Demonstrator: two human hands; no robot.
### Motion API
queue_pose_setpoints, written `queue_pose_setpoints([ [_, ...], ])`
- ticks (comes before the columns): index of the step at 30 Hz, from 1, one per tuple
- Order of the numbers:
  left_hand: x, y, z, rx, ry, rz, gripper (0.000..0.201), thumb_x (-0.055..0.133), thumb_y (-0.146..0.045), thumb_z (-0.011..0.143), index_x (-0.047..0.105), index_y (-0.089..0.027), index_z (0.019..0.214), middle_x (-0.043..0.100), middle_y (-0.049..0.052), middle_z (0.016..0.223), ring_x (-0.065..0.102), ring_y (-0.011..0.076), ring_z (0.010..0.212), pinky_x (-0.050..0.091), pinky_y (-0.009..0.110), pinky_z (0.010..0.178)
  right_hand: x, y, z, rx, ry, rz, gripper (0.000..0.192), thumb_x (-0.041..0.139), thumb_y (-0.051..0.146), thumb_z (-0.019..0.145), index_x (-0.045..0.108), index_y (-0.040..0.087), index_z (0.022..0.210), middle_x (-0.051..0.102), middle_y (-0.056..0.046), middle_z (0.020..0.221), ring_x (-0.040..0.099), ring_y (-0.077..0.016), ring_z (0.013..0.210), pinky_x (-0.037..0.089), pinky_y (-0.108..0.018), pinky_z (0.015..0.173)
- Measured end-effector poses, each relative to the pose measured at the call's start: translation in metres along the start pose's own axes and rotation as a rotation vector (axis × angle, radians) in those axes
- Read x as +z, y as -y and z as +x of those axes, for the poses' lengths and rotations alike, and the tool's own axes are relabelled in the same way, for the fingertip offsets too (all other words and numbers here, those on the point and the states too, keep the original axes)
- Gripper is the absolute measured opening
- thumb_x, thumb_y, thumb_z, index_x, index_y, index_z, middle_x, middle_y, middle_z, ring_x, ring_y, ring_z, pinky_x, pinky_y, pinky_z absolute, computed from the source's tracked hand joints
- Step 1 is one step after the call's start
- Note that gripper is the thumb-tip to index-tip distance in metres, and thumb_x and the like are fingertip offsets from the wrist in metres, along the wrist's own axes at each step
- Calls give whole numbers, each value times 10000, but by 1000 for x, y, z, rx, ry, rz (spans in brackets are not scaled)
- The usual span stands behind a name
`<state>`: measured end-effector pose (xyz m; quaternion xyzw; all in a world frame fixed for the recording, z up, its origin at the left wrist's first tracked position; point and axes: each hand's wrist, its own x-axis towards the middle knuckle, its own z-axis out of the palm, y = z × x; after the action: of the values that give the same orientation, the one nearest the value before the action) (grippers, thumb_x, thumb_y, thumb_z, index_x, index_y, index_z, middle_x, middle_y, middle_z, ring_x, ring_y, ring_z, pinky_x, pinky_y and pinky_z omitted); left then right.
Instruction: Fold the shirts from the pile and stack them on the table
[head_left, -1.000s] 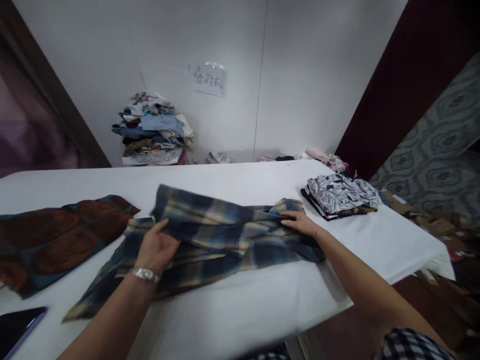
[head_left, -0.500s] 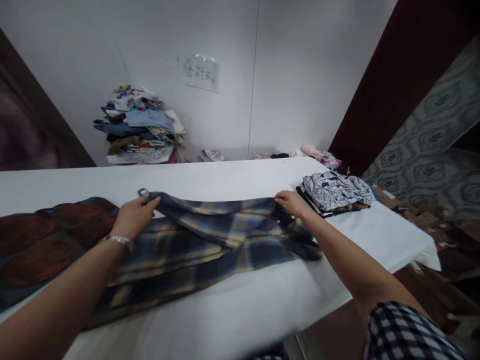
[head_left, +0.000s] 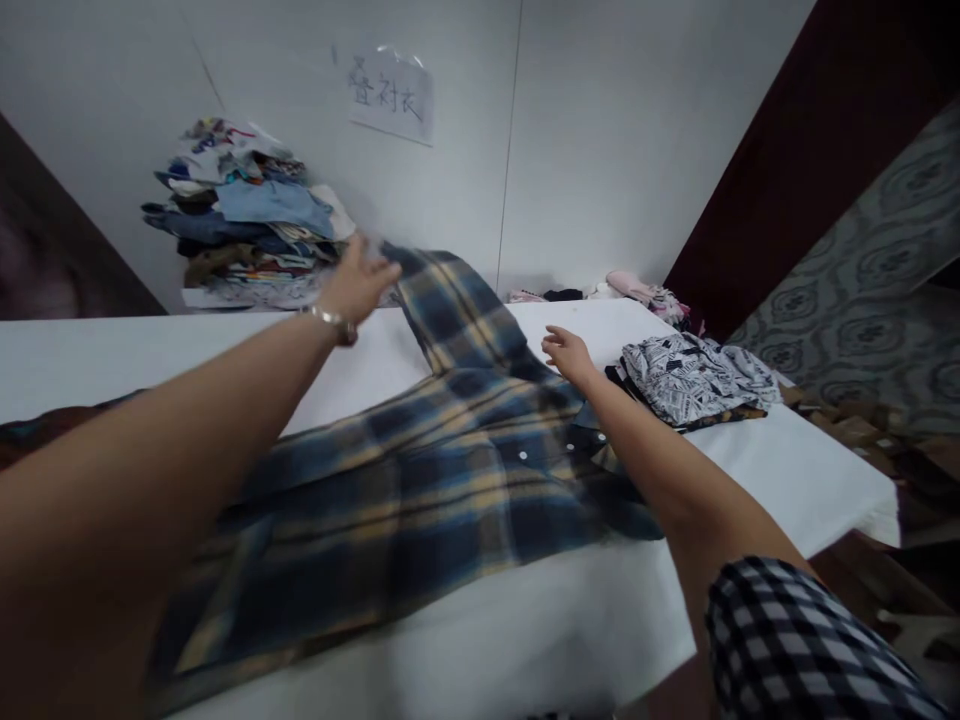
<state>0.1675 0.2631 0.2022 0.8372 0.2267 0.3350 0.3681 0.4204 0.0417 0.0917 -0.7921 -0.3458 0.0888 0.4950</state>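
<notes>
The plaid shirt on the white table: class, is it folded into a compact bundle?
No: the plaid shirt lies spread across the white table, with one sleeve reaching out toward the wall.

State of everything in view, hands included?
Plaid shirt: spread on the table, one sleeve stretched toward the wall
Left hand: at the sleeve end, blurred; grip unclear
Right hand: fingers parted, nothing visibly held
Right-hand stack of clothes: folded, printed garment on top
Clothes by the wall: piled high, uneven
Brown garment: mostly hidden by the left forearm
Paper sign: up on the wall
</notes>
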Motion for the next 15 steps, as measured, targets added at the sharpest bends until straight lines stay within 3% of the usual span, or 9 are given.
queue_pose_setpoints([
  [1,4,9,-26,-14,22,31,680,469,-386,873,317,56,1366,494,210,1372,514,249,1204,406,333,957,-4,-5,-14,11,50,39,389,555,212,814,608,127,1190,686,-93,1017,646,-158,754,547,-285,634],
  [3,6,28,-83,-37,243,319,608,540,-466,812,522,-85,1286,600,118,1295,558,250,1167,386,363,1026,-14,-15,-50,23,200,96,301,577,246,806,674,146,1073,714,-65,910,655,-168,727,554,-313,670],
  [6,-6,55,-159,1,454,619,611,564,-486,778,527,-175,1302,563,111,1351,527,286,1215,375,380,1046,-25,-26,-112,-69,401,41,264,618,332,796,716,196,1000,736,-46,906,674,-210,815,548,-375,791],
  [8,-17,68,-188,-57,463,787,628,539,-461,782,492,-160,1332,593,151,1298,557,315,1163,412,408,985,-27,-28,-149,-155,436,-34,303,603,369,821,706,221,1065,723,-60,1046,665,-241,949,518,-413,880],
  [11,-33,81,-194,-213,401,917,433,493,-340,777,638,-128,1126,686,186,1072,622,329,1011,448,405,872,-24,-22,-187,-231,449,-197,375,569,373,857,654,218,1187,681,-94,1163,637,-270,1043,485,-443,931],
  [13,-40,83,-179,-283,343,921,297,471,-285,765,698,-128,874,702,195,944,639,329,940,449,393,820,-19,-18,-201,-272,439,-307,398,570,348,857,634,205,1223,672,-112,1170,627,-278,1057,477,-441,937],
  [15,-46,81,-155,-318,255,901,276,465,-287,766,687,-124,769,696,206,882,639,334,915,446,391,788,-15,-14,-208,-307,413,-388,396,570,309,852,632,193,1225,670,-124,1157,623,-276,1053,478,-425,929],
])
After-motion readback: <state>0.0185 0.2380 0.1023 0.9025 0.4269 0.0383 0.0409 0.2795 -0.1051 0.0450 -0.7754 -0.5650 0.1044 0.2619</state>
